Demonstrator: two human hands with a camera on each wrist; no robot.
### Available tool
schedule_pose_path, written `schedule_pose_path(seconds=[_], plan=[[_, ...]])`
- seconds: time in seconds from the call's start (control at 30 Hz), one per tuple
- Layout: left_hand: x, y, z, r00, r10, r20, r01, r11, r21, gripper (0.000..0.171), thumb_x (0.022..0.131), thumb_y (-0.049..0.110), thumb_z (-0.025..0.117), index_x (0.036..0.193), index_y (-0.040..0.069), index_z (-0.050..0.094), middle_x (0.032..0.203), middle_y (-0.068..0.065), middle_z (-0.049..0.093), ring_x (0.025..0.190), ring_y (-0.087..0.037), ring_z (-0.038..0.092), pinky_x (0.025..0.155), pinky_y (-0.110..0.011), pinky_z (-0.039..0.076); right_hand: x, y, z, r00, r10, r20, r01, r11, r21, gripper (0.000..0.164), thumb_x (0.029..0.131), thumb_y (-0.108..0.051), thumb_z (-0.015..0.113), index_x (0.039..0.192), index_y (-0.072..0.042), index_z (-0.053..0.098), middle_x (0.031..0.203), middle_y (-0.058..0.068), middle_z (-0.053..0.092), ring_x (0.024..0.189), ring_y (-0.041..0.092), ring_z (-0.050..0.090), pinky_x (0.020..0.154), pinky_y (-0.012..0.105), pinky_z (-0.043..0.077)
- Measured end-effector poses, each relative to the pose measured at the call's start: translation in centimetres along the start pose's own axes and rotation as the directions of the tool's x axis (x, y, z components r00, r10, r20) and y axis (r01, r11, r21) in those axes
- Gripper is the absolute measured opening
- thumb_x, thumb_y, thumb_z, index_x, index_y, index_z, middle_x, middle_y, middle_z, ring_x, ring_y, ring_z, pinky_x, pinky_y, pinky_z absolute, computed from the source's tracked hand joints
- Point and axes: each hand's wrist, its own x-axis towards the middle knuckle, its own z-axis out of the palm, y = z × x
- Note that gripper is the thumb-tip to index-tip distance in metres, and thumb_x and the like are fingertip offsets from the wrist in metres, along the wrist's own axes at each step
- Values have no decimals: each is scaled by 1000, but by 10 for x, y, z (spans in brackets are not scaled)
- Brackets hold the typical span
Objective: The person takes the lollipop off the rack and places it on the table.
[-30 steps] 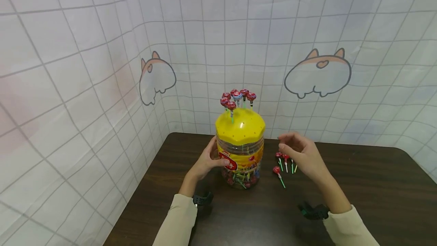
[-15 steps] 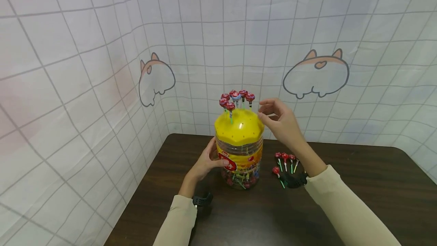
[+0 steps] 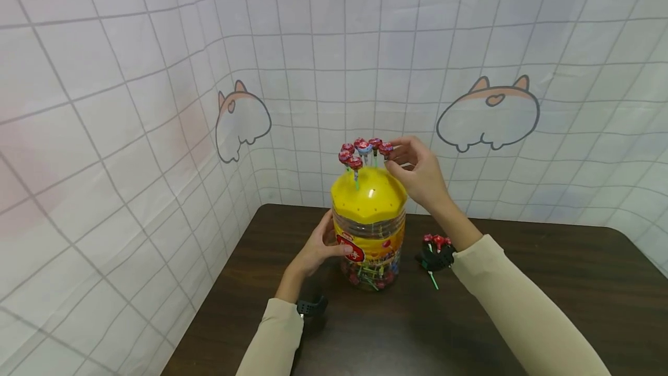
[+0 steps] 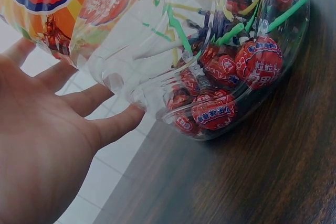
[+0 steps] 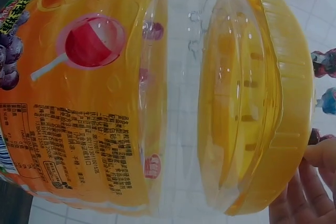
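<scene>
A clear plastic candy jar (image 3: 371, 248) with an orange label stands upright on the table. My left hand (image 3: 315, 248) grips its left side, thumb across the front and fingers behind; the left wrist view shows them spread along the plastic. Wrapped lollipops (image 4: 214, 109) lie in the bottom of the jar. Several more lollipops (image 3: 344, 156) stand stick-down in holes of the yellow lid (image 3: 370, 199). At the lid's right side, my right hand (image 3: 421, 176) pinches the rightmost standing lollipop (image 3: 385, 149) just below its head. Its stick is mostly hidden by the fingers.
Several loose lollipops (image 3: 437, 241) lie on the dark wooden table (image 3: 532, 289) right of the jar, partly covered by the black wrist camera (image 3: 437, 258) on my right arm. A white grid-patterned cloth (image 3: 313, 45) hangs behind and to the left.
My right hand has risen from above the loose lollipops, moved left to the lid, and now pinches a standing lollipop. My left hand has kept its grip on the jar.
</scene>
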Motion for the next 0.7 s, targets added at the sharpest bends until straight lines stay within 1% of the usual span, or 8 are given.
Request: schedule_pose_path(seconds=[0.2,0.4,0.47,0.6,0.7], plan=[[0,-1,0,1000,11,6,-11,1000,-1,96,87,33,83,161,33,23,160,-9,39,146,-34,41,117,-58,40,2,-1,0,999,-29,-12,29,1000,-11,41,95,-6,68,134,-6,58,106,18,68,89,16,65,77,16,54],[1,-1,0,1000,11,14,-11,1000,3,99,85,37,84,162,36,21,164,-5,35,151,-32,35,119,-60,36,5,-6,0,997,-58,-46,59,998,12,45,95,-5,68,139,-9,57,104,19,68,82,14,64,73,15,54],[1,0,1,1000,7,14,-7,1000,7,100,84,39,85,161,36,22,163,-6,36,151,-33,35,119,-61,35,5,-8,-1,996,-68,-50,69,997,32,46,95,-4,68,139,-9,56,105,19,67,82,13,64,72,14,54],[0,1,1,1000,0,9,-1,1000,13,100,83,41,85,161,36,23,161,-7,38,150,-33,37,119,-61,36,4,-14,-3,996,-75,-40,77,996,53,46,94,-2,68,139,-8,56,104,18,66,81,14,64,71,15,55],[0,1,1,1000,3,8,-3,1000,11,99,84,39,85,161,36,23,161,-7,39,149,-32,38,119,-60,37,1,-17,-5,997,-74,-26,75,995,63,45,94,-2,67,137,-8,55,101,17,65,80,15,64,70,17,56]])
